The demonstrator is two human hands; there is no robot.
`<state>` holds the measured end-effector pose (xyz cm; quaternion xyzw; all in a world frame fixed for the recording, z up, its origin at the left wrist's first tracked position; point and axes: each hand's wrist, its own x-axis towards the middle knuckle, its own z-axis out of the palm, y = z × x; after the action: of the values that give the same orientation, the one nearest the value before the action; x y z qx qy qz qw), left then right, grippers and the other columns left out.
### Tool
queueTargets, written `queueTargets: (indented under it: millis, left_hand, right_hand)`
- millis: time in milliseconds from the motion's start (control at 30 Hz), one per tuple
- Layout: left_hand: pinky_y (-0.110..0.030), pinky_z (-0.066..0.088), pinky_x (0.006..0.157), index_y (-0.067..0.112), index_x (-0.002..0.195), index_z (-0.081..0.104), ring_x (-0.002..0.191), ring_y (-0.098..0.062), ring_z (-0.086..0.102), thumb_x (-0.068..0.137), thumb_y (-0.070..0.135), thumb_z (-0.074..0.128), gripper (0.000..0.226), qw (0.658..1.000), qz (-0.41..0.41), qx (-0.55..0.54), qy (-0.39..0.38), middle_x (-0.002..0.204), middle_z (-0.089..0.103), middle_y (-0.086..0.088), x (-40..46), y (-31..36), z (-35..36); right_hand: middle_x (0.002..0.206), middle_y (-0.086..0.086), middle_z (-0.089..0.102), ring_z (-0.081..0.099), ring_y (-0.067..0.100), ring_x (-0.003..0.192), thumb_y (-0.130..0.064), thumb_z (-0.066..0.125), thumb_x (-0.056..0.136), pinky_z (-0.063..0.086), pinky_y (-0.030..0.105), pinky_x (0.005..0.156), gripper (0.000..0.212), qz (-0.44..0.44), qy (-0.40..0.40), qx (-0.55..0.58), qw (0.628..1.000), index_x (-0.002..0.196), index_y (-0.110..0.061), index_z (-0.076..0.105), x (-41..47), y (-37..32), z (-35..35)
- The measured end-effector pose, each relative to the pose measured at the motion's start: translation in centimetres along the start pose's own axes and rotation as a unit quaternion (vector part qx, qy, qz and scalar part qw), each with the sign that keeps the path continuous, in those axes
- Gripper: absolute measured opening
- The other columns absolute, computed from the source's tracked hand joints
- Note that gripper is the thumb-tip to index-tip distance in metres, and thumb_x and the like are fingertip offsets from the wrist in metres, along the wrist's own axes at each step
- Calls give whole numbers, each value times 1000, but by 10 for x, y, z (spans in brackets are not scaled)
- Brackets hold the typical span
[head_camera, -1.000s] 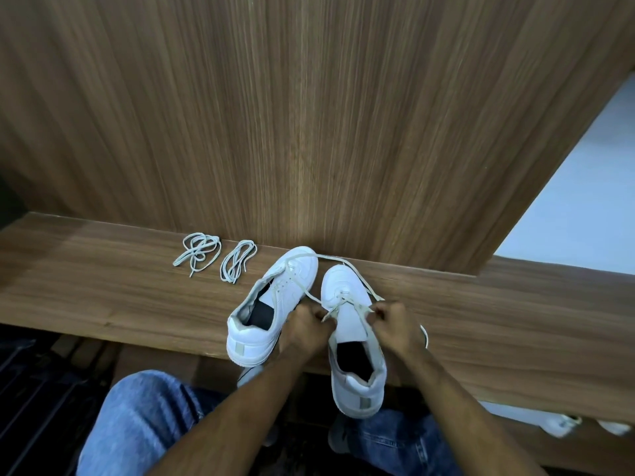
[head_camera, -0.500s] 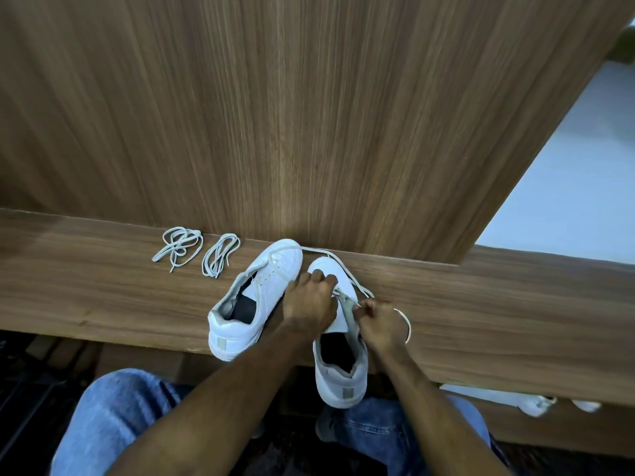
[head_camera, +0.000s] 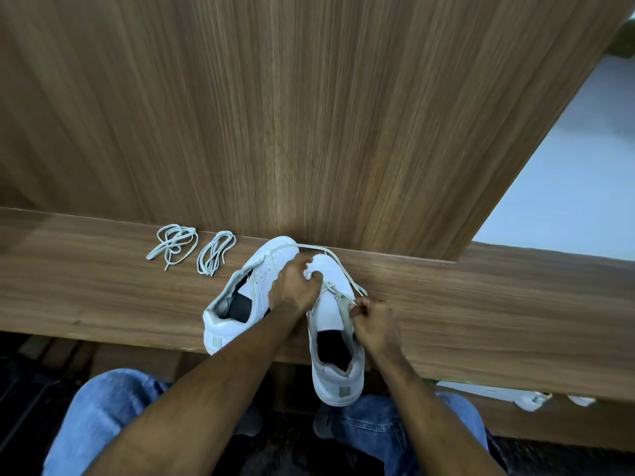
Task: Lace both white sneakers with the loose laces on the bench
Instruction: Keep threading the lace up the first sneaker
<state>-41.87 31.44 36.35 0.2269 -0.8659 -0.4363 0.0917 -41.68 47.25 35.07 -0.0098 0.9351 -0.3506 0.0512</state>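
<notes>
Two white sneakers stand on the wooden bench point(head_camera: 481, 304), toes toward the back panel. The right sneaker point(head_camera: 335, 341) hangs its heel over the front edge, and a white lace point(head_camera: 338, 266) runs through its lower eyelets and loops past the toe. My left hand point(head_camera: 295, 286) grips the front of this sneaker, fingers curled over the vamp. My right hand point(head_camera: 372, 321) pinches the lace at the sneaker's right eyelet row. The left sneaker point(head_camera: 247, 297) lies angled beside it, partly behind my left wrist. Two loose laces, one point(head_camera: 173, 245) and another point(head_camera: 214, 252), lie bundled at the left.
A tall wood-grain panel point(head_camera: 275, 115) rises right behind the bench. Pale floor point(head_camera: 567, 187) shows at the right. My knees in blue jeans point(head_camera: 103, 413) sit below the bench edge. Other white shoes point(head_camera: 529, 400) rest under the bench at the right.
My left hand has moved forward from the tongue area onto the toe part of the right sneaker. My right hand has shifted to the right eyelet row, pulling the lace.
</notes>
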Motion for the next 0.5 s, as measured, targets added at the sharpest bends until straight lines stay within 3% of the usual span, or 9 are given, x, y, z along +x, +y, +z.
queueTargets:
  millis: [100,200,267,333,400,467,500]
  left_hand:
    - [-40,42,97,26,110,65,119,-20,49,83,33,61,28,965,160,198,-53,127,53,3,4,4,1]
    - [-44,24,111,19,118,63,129,-20,39,87,31,53,34,904,192,373,-77,130,53,-2,4,8,7]
    - [-44,21,112,14,117,62,128,-18,40,91,31,48,34,901,200,380,-55,127,56,-1,4,11,10]
    - [-44,26,111,17,105,66,120,-16,47,91,30,49,26,939,195,282,2,119,60,4,3,15,8]
    - [-44,41,99,20,88,70,103,-17,57,88,27,55,16,984,128,69,99,102,63,6,4,22,-1]
    - [-41,48,88,22,83,70,96,-19,60,87,26,59,12,979,44,-101,173,97,61,6,5,28,-9]
    - [-41,48,87,23,86,69,99,-21,59,87,25,60,10,977,22,-109,182,100,58,5,6,29,-12]
  right_hand:
    - [89,6,72,65,30,85,-27,53,90,49,33,73,17,-5,-3,-3,1000,89,-21,70,-1,-1,1]
    - [89,7,71,65,31,85,-28,52,89,51,35,72,18,-8,0,-11,1000,90,-20,68,-1,-1,3]
    - [89,8,71,65,31,84,-27,51,90,48,32,68,18,-10,0,-13,1000,90,-20,68,-1,0,2]
    - [90,8,71,64,29,83,-24,51,91,41,28,64,19,-12,-3,-4,1000,92,-19,70,-2,0,1]
    - [92,9,71,65,29,85,-22,52,91,37,26,64,19,-13,2,1,1000,93,-17,70,-2,0,0]
    - [94,11,72,65,31,87,-21,52,92,36,26,64,20,-20,9,0,1000,95,-16,71,-2,0,-1]
    - [94,12,72,65,31,88,-20,53,92,36,26,64,20,-24,10,-1,1000,96,-15,71,-3,0,0]
